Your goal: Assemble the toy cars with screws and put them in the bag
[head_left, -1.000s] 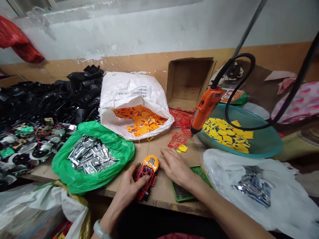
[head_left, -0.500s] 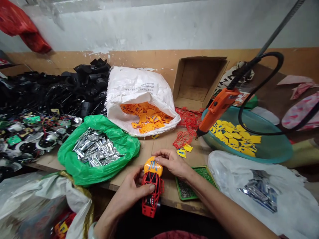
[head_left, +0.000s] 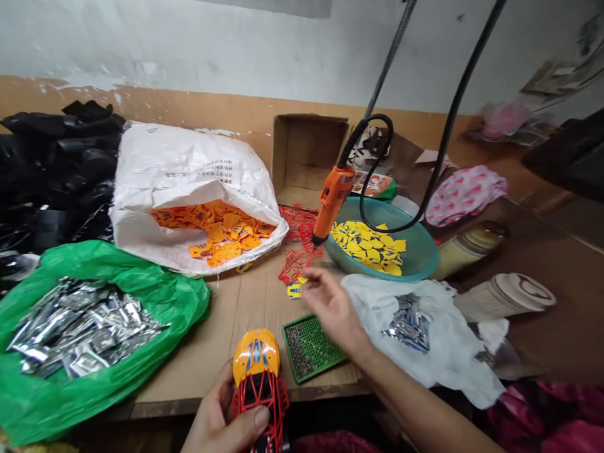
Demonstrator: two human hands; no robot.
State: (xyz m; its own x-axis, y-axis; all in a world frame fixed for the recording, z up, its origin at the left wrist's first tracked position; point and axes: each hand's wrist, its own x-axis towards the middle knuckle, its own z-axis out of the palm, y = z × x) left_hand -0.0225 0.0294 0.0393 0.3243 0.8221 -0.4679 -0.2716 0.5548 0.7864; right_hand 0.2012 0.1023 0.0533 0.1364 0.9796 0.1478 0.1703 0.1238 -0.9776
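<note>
My left hand point(head_left: 226, 415) is closed round a toy car with an orange hood point(head_left: 257, 355) and a red lattice frame point(head_left: 259, 399), its thumb lying across the frame. Above the table, my right hand point(head_left: 335, 308) is off the car with its fingers stretched out and apart, and I see nothing held in it. Its fingertips are nearest to a small yellow printed piece point(head_left: 294, 290). Just beyond them an orange electric screwdriver point(head_left: 333, 201) hangs with its tip pointing down. Below the hand lies a green perforated tray point(head_left: 314, 349) with small screws at its left side.
A green bag point(head_left: 184, 296) of silvery parts and a white sack point(head_left: 189, 151) of orange pieces are on the left. At the right stand a teal basin point(head_left: 419, 248) with yellow pieces, a white plastic bag point(head_left: 443, 346) and two bottles. Red lattice frames point(head_left: 297, 223) lie mid-table.
My right hand has let go of the car's hood and moved right, towards the yellow pieces and screwdriver. My left hand keeps the car, now lower in view. The view has turned right.
</note>
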